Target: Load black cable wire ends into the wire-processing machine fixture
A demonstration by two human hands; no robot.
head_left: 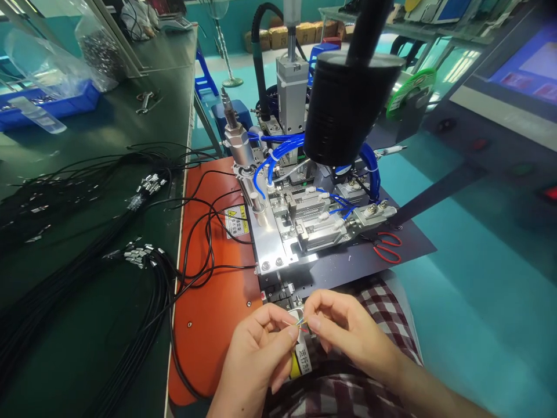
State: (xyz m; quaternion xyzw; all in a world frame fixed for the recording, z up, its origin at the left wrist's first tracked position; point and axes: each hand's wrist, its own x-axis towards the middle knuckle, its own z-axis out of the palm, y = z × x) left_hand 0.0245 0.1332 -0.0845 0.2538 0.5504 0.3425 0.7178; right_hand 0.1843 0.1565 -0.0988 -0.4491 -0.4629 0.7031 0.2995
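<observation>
Low in the middle of the head view, thin coloured wires [301, 323] stick out between my two hands; red, yellow and bluish strands show. My left hand [265, 342] is closed, thumb and forefinger pinching the wires from the left. From the right, my right hand [343, 322] pinches at the wire ends with thumb and finger. Both hands are at the front edge of a metal machine [300, 220] with blue air hoses [282, 151]. Whether a black cable runs into my left palm is hidden.
An orange base plate [213, 325] carries looping black cables. Cable bundles with metal ends [143, 254] lie on the dark green table [113, 348]. Red-handled scissors [387, 248] rest on the grey plate at right. A black nozzle [348, 110] hangs overhead. A blue tray [78, 101] sits far left.
</observation>
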